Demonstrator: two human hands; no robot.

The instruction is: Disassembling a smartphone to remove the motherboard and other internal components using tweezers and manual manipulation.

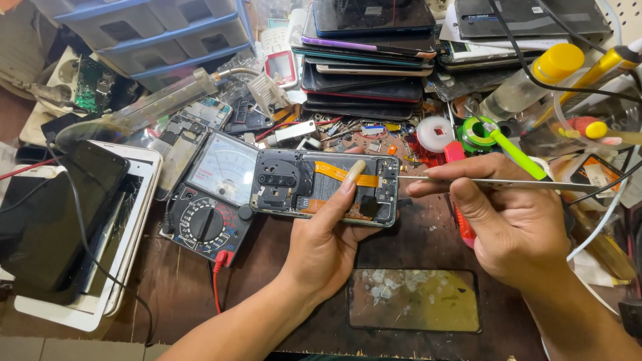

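Presently, L hand (328,237): opened phone (326,185) gripped, thumb on flex.
R hand (508,220): metal tool (495,182) pinched.
Drawers (157,30): contents hidden.
Edges: bench (267,281) crowded w/ 1 multimeter (214,197).

A dark brown wooden tabletop (180,287), scuffed and worn, fills the view under even, bright light. At its far left stands a grey plastic drawer unit (154,30) with blue edges. A white perforated panel (625,13) shows in the far right corner. No wall, window or floor is visible
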